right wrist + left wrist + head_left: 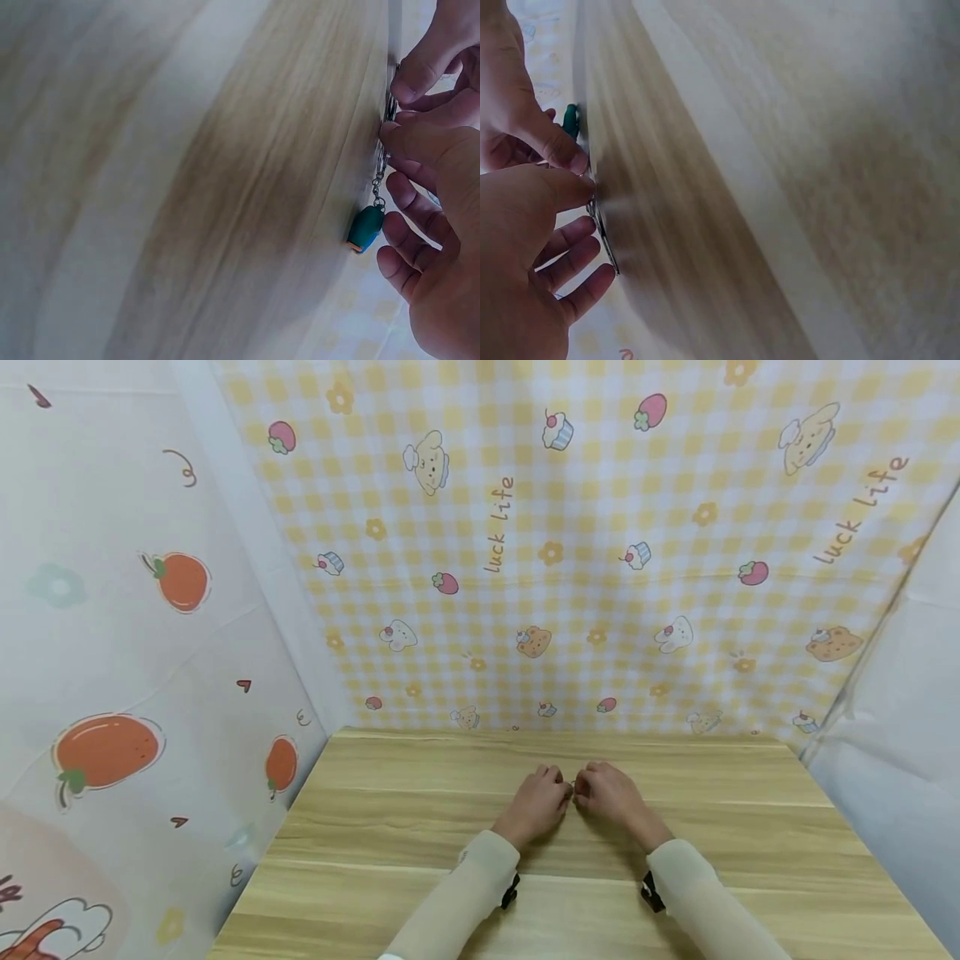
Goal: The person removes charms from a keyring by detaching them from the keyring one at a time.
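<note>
Green charm (366, 227) and silvery metal links (377, 184) make up a small keychain, held at the table (420, 827), toward 5 o'clock from the head view's centre. Left hand (534, 802) and right hand (617, 795) each pinch its metal part between thumb and fingers, seemingly so one steadies while the other works finely. In the right wrist view its long axis runs roughly 12 to 6 o'clock, the charm end pointing to 6.
</note>
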Available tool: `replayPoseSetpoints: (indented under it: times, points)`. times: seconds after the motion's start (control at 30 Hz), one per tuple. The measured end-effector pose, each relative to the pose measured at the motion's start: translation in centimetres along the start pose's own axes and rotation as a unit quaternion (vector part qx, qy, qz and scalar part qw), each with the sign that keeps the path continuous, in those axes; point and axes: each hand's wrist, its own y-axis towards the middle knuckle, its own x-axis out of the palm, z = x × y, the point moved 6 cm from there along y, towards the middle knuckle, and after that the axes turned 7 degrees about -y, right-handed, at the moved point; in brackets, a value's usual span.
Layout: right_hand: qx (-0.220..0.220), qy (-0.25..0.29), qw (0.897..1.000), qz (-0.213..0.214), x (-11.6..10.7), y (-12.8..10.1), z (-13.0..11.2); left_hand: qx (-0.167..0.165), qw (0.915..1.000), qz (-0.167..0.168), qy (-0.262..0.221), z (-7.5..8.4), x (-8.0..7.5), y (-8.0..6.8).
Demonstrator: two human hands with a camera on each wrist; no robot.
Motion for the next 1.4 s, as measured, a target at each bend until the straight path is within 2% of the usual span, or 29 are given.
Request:
replayPoseSetpoints:
  times: [0.27, 0.5, 0.73, 0.9, 1.13, 1.27, 1.4]
  points:
    - [-0.006, 0.022, 1.000, -0.021, 0.1, -0.4, -0.2, -0.002, 0.9998, 0.022, 0.001, 0.1, 0.0, 0.0]
    - [-0.021, 0.029, 0.999, -0.015, 0.4, -0.8, -0.8, -0.007, 0.9999, 0.004, 0.013, 0.1, 0.6, -0.1]
    - [-0.017, 0.039, 0.999, -0.006, 0.0, -0.4, -0.6, 0.001, 0.9997, 0.004, 0.022, 0.1, 0.2, 0.2]
    - [0.001, 0.070, 0.997, -0.009, -0.2, -0.2, -0.2, 0.010, 0.9995, 0.030, -0.010, -0.1, -0.1, 0.2]
    - [0.028, 0.103, 0.994, 0.008, -0.8, -0.1, 0.1, 0.000, 0.9958, 0.068, -0.061, -0.9, -0.9, 0.4]
    - [0.030, 0.117, 0.992, 0.018, -1.3, 0.1, 0.2, -0.005, 0.9881, 0.097, -0.120, -1.5, -1.5, 0.4]
    - [0.034, 0.135, 0.990, 0.023, -1.7, 0.2, 0.2, -0.010, 0.9794, 0.106, -0.172, -1.9, -2.0, 0.3]
